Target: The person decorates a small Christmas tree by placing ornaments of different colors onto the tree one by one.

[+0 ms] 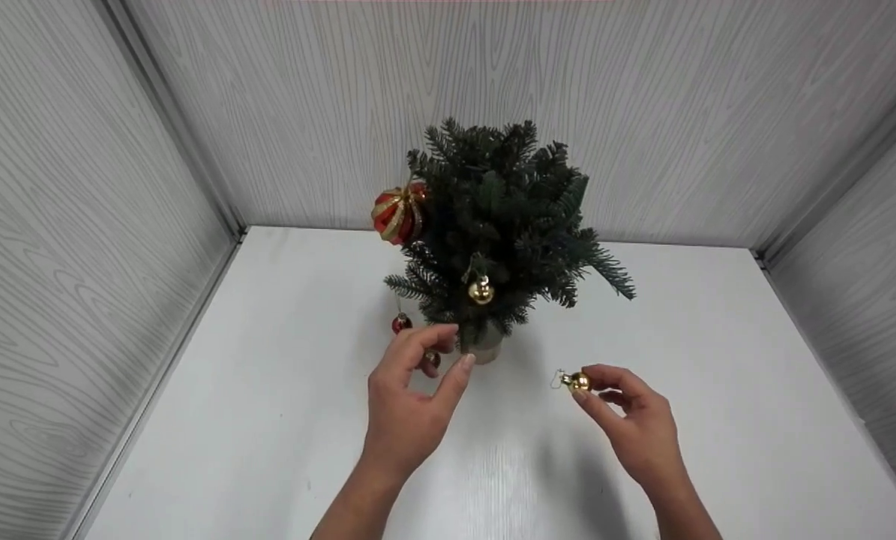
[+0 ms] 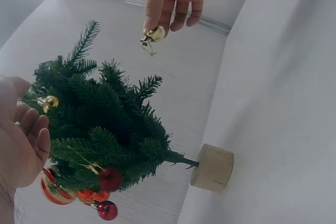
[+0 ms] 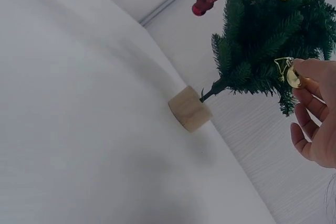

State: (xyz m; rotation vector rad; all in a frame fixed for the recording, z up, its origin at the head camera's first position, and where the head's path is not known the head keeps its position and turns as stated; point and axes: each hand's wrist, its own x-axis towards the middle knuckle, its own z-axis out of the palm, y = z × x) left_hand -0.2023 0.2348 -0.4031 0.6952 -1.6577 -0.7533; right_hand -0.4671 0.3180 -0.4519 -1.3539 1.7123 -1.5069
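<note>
My right hand pinches a small shiny gold bauble between thumb and fingers, to the right of the small Christmas tree. A thin gold loop sticks out from the bauble's cap, pointing at the tree. My left hand is in front of the lower branches, thumb and fingers apart and bent, with nothing between them. Another gold bauble hangs on the tree's front, just above the left fingertips. Small red baubles hang low on the tree's left side, partly behind the left hand in the head view.
A large red-and-gold striped bauble hangs at the tree's upper left. The tree stands on a round wooden base on the white table. Grey wood-grain panels enclose the table at the back and both sides.
</note>
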